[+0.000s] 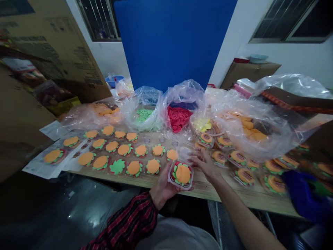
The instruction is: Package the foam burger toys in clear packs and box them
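My left hand is closed around a small clear plastic container that holds a stacked foam burger of orange, green and red layers. It is held just above the near edge of the wooden table. My right hand reaches over the table beside the container, fingers spread near a clear lid. The hand is slightly blurred.
Rows of orange and green foam stacks lie to the left. Packed clear containers sit to the right. Plastic bags of green, red and orange foam pieces line the back. A blue blurred object is at the right.
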Available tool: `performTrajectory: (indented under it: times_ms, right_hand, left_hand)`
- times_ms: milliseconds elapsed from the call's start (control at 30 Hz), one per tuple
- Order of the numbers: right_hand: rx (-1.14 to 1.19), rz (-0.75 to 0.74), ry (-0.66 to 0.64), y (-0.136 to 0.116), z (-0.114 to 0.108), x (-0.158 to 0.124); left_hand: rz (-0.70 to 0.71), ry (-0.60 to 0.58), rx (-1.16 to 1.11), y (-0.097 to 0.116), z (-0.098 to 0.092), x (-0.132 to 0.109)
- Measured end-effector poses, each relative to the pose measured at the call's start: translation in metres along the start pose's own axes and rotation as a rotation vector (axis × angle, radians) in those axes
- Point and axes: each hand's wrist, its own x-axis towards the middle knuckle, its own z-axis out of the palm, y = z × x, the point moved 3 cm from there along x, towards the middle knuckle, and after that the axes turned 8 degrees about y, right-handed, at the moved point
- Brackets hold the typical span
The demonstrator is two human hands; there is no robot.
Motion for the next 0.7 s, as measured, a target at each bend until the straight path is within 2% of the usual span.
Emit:
performTrajectory:
  times_ms: [133,200,300,500,600,700]
  right_hand:
    - [0.093,0.079,-0.117,-0.003,-0.006,0.008]
    - [0.035,0.024,-0.183,-0.006,-0.008,0.004]
    - [-0.154,-0.243,-0.197,-0.009,-0.011,-0.016]
    - [-0.619,-1.040,-0.275,-0.004,-0.010,-0.070]
    - [-0.719,-1.252,-0.307,0.002,-0.015,-0.080]
    - [-0.784,-1.337,-0.359,0.004,-0.020,-0.084]
  left_hand:
    - [-0.018,0.071,0.013,-0.005,0.003,-0.005]
    - [-0.032,0.136,0.000,-0.006,0.002,-0.005]
    - [-0.041,0.204,-0.029,-0.007,-0.004,-0.003]
    - [-0.043,0.160,-0.109,-0.009,0.001,0.003]
    - [-0.073,0.148,-0.082,-0.012,0.008,0.005]
    - [-0.047,0.149,-0.023,-0.012,0.011,0.008]
